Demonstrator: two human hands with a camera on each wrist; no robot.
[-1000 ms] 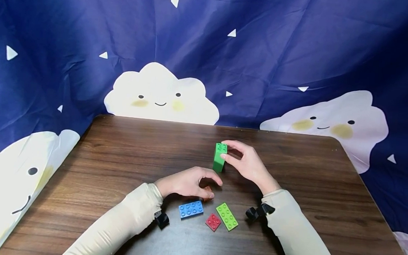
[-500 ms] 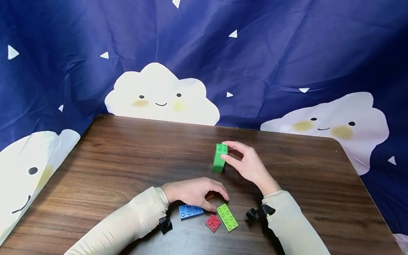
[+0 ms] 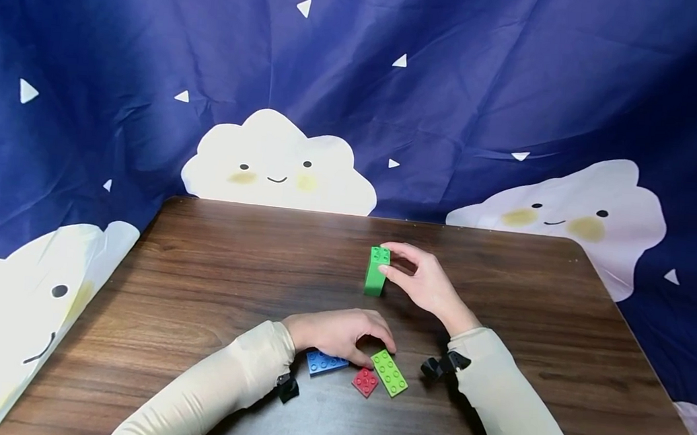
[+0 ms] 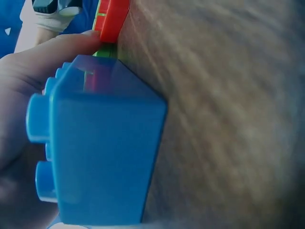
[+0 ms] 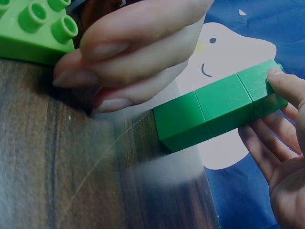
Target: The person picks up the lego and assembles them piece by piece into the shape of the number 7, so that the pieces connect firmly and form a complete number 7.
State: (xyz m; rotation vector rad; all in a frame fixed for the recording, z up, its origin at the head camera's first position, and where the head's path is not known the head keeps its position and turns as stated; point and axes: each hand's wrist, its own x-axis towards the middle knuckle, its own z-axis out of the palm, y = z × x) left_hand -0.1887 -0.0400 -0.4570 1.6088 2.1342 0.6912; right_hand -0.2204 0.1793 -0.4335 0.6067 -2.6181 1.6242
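Note:
In the head view my right hand pinches the top of an upright green stack of bricks, thumb in front and fingers behind. The right wrist view shows three green bricks joined end to end. Lower down, my left hand reaches over the table with bent fingers. Its thumb and forefinger tips are right at the far end of a lime green brick, on either side of it. A small red brick lies beside the lime one. Under the left hand's palm a blue brick is partly covered.
A dark wooden table bears the bricks. Behind it hangs a blue cloth printed with white clouds. A small black camera mount sits on each wrist, the right one close to the tabletop.
My left hand has moved right and toward the near edge, from an orange brick to the lime green one; the orange brick is now hidden beneath it. The right hand keeps holding the green stack.

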